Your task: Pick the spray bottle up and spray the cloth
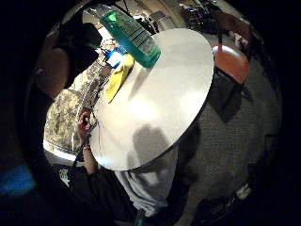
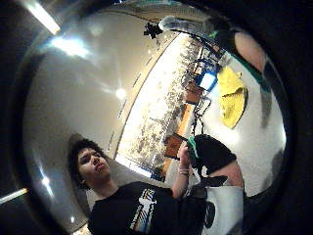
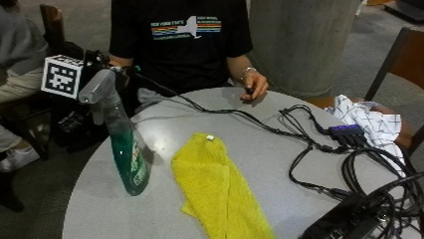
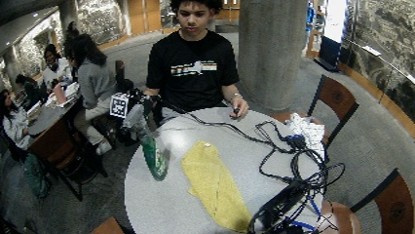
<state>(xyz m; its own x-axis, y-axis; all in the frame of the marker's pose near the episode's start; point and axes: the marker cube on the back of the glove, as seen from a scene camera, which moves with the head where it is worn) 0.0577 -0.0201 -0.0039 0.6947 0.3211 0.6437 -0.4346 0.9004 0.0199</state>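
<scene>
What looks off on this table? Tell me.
The spray bottle is tilted, its base at or just above the round table near the edge, gripped at the neck by the gloved right hand. The yellow cloth lies rumpled, not flat. Black cables sprawl tangled beside it. Nothing looks spilled or broken.

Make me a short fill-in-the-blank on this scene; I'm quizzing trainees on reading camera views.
1. The gloved right hand holds the ____ by its neck.
2. The cloth lying on the table is ____ in colour.
3. The bottle is ____ the table, not standing on it.
4. The bare hand rests on the table's ____.

Missing words: bottle; yellow; above; edge
</scene>
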